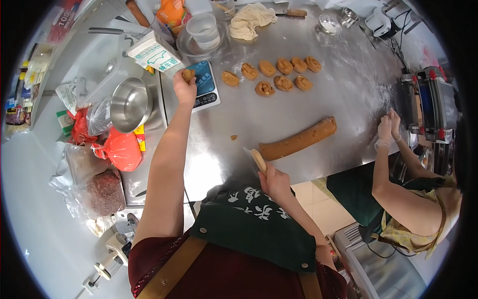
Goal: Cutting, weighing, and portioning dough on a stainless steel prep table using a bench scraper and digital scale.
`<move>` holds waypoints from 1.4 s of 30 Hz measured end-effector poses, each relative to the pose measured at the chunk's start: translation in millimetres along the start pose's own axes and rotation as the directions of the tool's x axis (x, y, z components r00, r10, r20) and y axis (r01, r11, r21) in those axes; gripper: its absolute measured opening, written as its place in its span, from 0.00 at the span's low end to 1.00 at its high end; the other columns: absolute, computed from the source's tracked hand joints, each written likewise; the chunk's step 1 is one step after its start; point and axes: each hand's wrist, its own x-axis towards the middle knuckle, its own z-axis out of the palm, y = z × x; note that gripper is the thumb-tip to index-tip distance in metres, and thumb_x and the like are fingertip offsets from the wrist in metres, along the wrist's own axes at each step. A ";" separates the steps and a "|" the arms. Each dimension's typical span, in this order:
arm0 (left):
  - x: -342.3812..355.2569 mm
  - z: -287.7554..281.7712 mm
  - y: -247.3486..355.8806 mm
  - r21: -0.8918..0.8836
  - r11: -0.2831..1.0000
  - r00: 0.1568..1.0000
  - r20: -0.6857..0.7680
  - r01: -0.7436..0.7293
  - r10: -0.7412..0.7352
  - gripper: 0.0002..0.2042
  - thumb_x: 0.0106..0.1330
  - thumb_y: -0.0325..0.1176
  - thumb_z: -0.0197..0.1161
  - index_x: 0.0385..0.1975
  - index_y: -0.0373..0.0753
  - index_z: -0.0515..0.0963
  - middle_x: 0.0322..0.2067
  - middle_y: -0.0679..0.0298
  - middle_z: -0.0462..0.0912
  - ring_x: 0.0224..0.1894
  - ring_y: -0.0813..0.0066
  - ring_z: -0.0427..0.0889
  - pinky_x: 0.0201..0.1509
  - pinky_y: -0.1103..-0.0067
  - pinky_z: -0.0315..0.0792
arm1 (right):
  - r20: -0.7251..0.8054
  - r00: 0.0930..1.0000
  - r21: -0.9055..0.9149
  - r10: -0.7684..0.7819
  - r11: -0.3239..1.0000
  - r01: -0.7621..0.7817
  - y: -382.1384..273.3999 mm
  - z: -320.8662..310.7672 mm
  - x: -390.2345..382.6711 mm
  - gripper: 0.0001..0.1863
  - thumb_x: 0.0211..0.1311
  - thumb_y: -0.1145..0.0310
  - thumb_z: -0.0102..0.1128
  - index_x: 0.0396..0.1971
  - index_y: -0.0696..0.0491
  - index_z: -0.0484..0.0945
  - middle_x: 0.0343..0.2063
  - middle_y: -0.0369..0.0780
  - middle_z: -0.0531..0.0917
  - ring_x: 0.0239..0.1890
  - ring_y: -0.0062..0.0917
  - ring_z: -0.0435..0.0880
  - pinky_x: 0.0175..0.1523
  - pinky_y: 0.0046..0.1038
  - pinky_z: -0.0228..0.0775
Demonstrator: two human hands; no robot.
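Observation:
My left hand (184,87) grips a small piece of brown dough (188,74) at the left side of a digital scale (205,99). My right hand (274,184) holds a scraper (258,161) by its pale handle, its metal blade beside the near end of a long brown dough log (298,138). A small dough scrap (233,137) lies to the left of the log. Several lumpy dough pieces (284,65) sit in loose rows on the steel worktable (348,84), right of the scale.
A steel bowl (131,104), milk carton (154,52) and red bags (122,149) crowd the left. A plastic container (201,30), cloth (249,20) and knife (294,13) lie at the back. A co-worker's gloved hands (387,124) are at the right, near a machine (433,104).

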 end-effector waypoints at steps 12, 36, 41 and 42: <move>-84.2 47.6 84.1 -0.089 0.853 0.610 0.661 -0.515 0.437 0.19 0.46 0.18 0.59 0.41 0.37 0.72 0.43 0.54 0.72 0.50 0.54 0.69 0.60 0.64 0.60 | -0.028 0.998 0.066 -0.047 0.997 0.049 13.8 -26.1 -5.0 0.20 0.51 0.71 0.60 0.42 0.62 0.67 0.16 0.45 0.76 0.16 0.38 0.76 0.20 0.34 0.68; -250.6 -21.0 101.9 -0.345 0.911 0.697 0.596 -0.227 0.399 0.23 0.47 0.27 0.64 0.46 0.32 0.70 0.49 0.54 0.69 0.52 0.56 0.69 0.54 0.68 0.65 | 0.019 0.959 -0.253 0.283 0.929 -0.269 5.5 -33.4 3.0 0.17 0.57 0.66 0.53 0.42 0.60 0.65 0.17 0.46 0.78 0.18 0.41 0.78 0.22 0.38 0.69; -251.7 -15.5 100.3 -0.343 0.911 0.699 0.593 -0.229 0.399 0.22 0.46 0.27 0.64 0.45 0.32 0.71 0.48 0.55 0.70 0.51 0.56 0.69 0.53 0.69 0.66 | 0.008 0.968 -0.326 0.252 0.916 -0.235 2.0 -35.5 8.1 0.17 0.56 0.66 0.54 0.42 0.59 0.66 0.15 0.45 0.77 0.17 0.39 0.78 0.22 0.36 0.69; -251.1 -15.0 99.8 -0.341 0.913 0.697 0.598 -0.224 0.395 0.22 0.46 0.27 0.64 0.45 0.32 0.71 0.48 0.55 0.70 0.51 0.56 0.69 0.53 0.69 0.66 | 0.014 0.966 -0.324 0.256 0.915 -0.238 1.6 -37.6 9.0 0.17 0.56 0.66 0.54 0.42 0.59 0.66 0.15 0.45 0.77 0.17 0.39 0.78 0.22 0.36 0.69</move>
